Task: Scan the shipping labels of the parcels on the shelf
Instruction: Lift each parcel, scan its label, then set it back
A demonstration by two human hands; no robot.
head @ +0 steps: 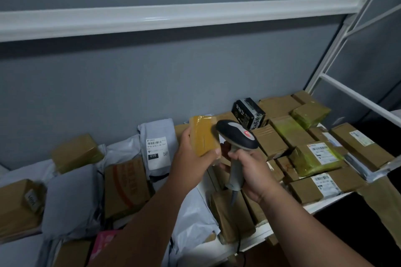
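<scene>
- Left hand [191, 156] has a small box [202, 136] wrapped in yellowish tape, lifted clear of the pile on the shelf [321, 203]. Thumb curls across its near bottom corner, the rest of the fingers are round the far side, so it's a proper grip.
- Right hand [249, 171] is wrapped tight around the grey handle of a barcode scanner [237, 136]. The scanner's dark head, with a grey top and a red mark on it, sits just beside the box's right edge and looks to be touching it or close to it.
- Can't see a label on the face of the box turned to the camera, just shiny tape.
- A cord hangs off the bottom of the scanner handle, down over the parcels.
- Behind the left hand a grey mailer bag [157, 147] stands up, its white label showing "010" in a black block.
- Left of that: a brown carton with red print [125, 186], more grey bags, and a taped box [77, 152] farther back.
- Right side of the shelf is packed with brown cardboard boxes lying flat; several have white barcode labels facing up, like the tape-wrapped parcel [316, 156] near the scanner.
- A black box with white lettering [248, 112] stands at the back by the grey wall.
- White shelf frame bars run overhead and down the right.
</scene>
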